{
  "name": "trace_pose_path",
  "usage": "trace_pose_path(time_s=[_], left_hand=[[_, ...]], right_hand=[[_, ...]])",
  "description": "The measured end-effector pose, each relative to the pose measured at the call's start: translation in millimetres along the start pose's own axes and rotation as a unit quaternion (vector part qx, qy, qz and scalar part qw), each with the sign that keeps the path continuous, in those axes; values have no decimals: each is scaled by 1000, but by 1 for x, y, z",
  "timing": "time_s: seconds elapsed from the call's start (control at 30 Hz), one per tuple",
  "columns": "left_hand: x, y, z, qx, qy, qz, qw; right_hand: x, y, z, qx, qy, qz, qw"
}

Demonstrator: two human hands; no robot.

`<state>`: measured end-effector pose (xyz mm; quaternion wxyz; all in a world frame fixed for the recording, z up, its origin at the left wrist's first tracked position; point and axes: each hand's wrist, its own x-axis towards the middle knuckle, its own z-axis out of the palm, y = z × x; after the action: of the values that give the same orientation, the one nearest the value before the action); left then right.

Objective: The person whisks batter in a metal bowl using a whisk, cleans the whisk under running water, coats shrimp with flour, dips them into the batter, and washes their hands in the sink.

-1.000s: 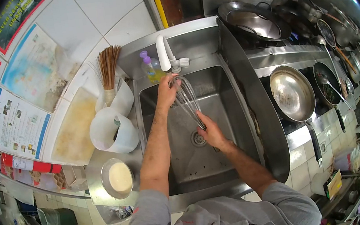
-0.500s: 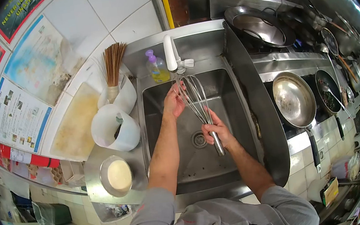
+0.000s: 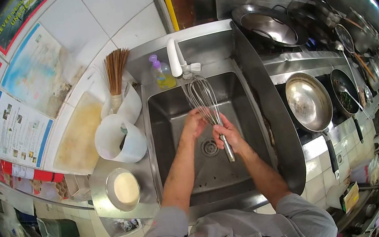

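A metal wire whisk (image 3: 204, 97) is held over the steel sink (image 3: 182, 176), its wire end up near the white faucet (image 3: 174, 59) and its handle pointing down. My right hand (image 3: 228, 136) is closed around the upper part of the handle. My left hand (image 3: 195, 123) is at the lower wires on the left side, fingers curled against them. Water appears to run from the faucet beside the wires. Below the hands the round drain (image 3: 209, 147) shows in the sink floor, with small dark bits near it.
Left of the sink stand a soap bottle (image 3: 163, 74), white containers (image 3: 120, 139), one with a stick brush (image 3: 116, 70), and a bowl of pale contents (image 3: 126, 189). On the right, past the sink wall, are a stove with pans (image 3: 309, 101) and a wok (image 3: 269, 26).
My left hand has slid from the whisk's upper wires down toward the handle. My right hand moved to the handle, whose end has swung down into view, while the wires remain near the faucet.
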<state>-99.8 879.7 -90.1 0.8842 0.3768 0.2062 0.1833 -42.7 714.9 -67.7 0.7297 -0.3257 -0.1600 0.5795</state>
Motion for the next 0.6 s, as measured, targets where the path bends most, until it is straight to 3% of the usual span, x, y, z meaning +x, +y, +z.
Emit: trace_pose_path(time_s=[0.03,0.17,0.23,0.33,0.47,0.53,0.6], left_hand=[[4,0,0,-28,42,54,997],[41,40,-21,-29,36,117,992],[25,62,4,43,20,45,998],[26,63,-7,30,-34,53,998],[18,41,-17,28,-5,51,998],[-5,26,-4,12,-48,-17,999],[-13,24,4,13,-39,-16,999]], right_hand=[[-2,0,2,-5,-4,7,1000],[-8,9,11,4,-32,16,999],[-6,7,12,15,-39,19,999],[-5,3,15,16,-47,21,999],[-3,2,17,-27,-55,12,998],[0,4,16,-14,-54,2,998],[2,4,17,-1,-52,-8,999]])
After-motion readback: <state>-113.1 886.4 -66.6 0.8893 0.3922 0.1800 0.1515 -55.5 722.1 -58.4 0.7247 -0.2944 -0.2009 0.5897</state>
